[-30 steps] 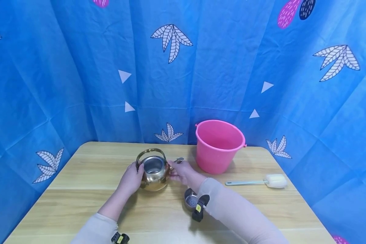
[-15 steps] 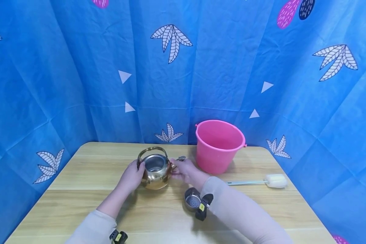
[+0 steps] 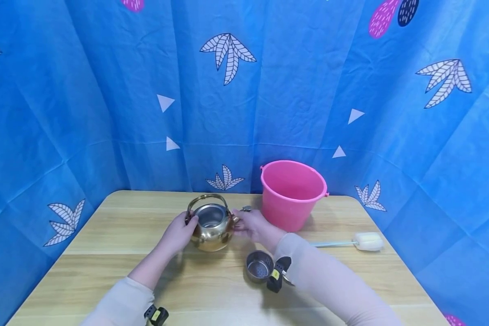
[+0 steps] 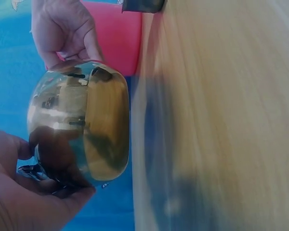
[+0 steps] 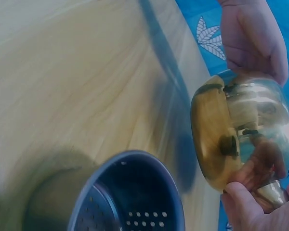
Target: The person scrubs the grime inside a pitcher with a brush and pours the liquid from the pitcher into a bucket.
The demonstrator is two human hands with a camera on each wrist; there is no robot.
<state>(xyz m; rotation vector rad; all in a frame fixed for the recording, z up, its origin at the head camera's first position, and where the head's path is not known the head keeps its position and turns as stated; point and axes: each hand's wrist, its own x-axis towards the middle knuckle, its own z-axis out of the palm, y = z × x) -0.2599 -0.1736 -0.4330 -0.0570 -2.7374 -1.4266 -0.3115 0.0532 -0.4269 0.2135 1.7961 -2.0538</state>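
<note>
A gold teapot (image 3: 213, 236) without its lid is held by both hands just above the table, its mouth facing up toward the head camera. My left hand (image 3: 181, 231) grips its left side at the base of the arched handle (image 3: 205, 196). On the other side, my right hand (image 3: 254, 225) holds the spout (image 5: 270, 195), its fingers curled round it. The small tip cover (image 3: 246, 208) shows beyond the right fingers. In the left wrist view, the teapot's shiny side (image 4: 82, 120) mirrors the hand and table. Below the right forearm stands a perforated metal infuser basket (image 3: 260, 266).
A pink bucket (image 3: 289, 210) stands at the back, right of the teapot. A sponge brush (image 3: 368, 242) with a pale handle lies farther right, partly behind the right sleeve. Blue patterned curtain (image 3: 220, 113) surrounds the wooden table (image 3: 118, 226) at the back and sides.
Both hands have shifted the teapot slightly right and away from me. The right forearm has moved right, uncovering more of the infuser basket and covering more of the brush handle.
</note>
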